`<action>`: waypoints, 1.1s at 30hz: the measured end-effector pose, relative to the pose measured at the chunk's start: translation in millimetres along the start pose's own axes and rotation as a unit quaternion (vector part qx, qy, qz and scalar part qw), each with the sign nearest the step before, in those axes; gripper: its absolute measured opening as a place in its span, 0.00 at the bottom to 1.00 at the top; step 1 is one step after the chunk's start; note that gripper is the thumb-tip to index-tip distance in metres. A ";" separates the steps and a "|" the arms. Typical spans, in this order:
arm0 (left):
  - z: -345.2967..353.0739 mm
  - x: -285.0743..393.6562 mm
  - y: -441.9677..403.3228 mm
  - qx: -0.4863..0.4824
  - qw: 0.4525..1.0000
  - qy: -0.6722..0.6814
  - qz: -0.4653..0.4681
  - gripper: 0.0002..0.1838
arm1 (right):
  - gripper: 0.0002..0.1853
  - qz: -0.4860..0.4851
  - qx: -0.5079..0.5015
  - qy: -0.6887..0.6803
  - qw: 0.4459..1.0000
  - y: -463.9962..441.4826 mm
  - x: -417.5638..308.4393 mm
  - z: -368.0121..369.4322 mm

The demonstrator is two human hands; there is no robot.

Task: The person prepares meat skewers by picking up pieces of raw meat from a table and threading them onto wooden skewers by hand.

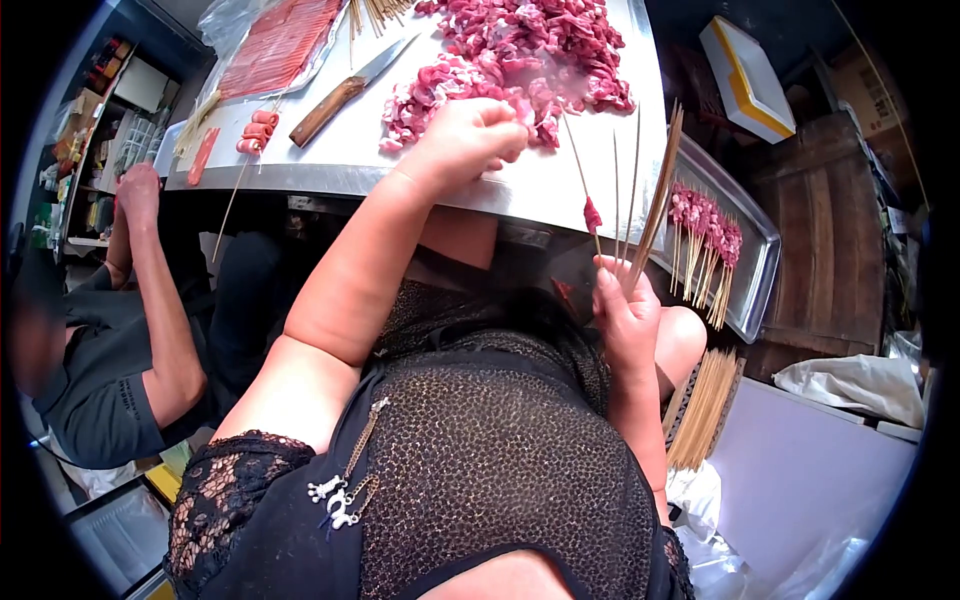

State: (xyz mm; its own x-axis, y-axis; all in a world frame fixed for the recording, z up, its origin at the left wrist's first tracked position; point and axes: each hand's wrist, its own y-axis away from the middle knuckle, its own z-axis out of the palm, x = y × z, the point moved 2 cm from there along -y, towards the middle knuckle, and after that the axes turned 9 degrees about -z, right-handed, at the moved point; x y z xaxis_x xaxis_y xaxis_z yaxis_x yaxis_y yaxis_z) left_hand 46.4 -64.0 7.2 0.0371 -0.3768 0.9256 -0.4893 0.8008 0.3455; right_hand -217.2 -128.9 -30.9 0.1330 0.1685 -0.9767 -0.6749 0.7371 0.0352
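The metal-edged white desk [335, 165] is leaving passage between the wooden-handled steel knife [350, 92] and left forearm [367, 250]; piled pink meat [580, 60] is blocking beyond.

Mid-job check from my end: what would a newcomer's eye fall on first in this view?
First, the big heap of red meat pieces at the top centre, on the white table. Next, right of centre, the right hand holding a bundle of bare skewers and one skewer with meat on it. Further right, loaded skewers in a metal tray.
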 end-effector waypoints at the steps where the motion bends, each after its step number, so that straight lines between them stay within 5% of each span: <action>1: 0.3 1.2 3.8 -0.016 0.993 0.120 -0.001 0.07 | 0.09 0.008 -0.011 0.018 1.000 0.7 -1.7 2.9; 3: -0.7 1.1 4.1 -0.032 0.963 0.269 0.002 0.09 | 0.10 0.005 -0.038 0.043 0.998 1.5 -5.1 10.0; 10: 14.8 2.3 9.2 -0.094 0.915 0.389 0.048 0.10 | 0.08 0.007 -0.023 0.061 0.998 2.7 -2.6 15.9; 18: 13.9 2.7 3.9 -0.025 0.912 0.409 0.020 0.14 | 0.08 0.012 -0.024 0.078 0.997 8.2 -1.0 13.1; 33: 26.0 -12.4 9.2 -0.110 0.889 0.445 0.004 0.13 | 0.08 -0.004 -0.033 0.102 0.994 5.4 0.9 5.4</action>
State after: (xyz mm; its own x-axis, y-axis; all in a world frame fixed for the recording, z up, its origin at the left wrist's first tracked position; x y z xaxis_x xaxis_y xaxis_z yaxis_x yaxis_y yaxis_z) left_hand 18.8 -64.0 -5.1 0.7565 0.0675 0.6506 -0.3139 0.9101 0.2706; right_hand -216.8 -121.2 -30.4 -0.0063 0.0220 -0.9997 -0.7211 0.6925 0.0197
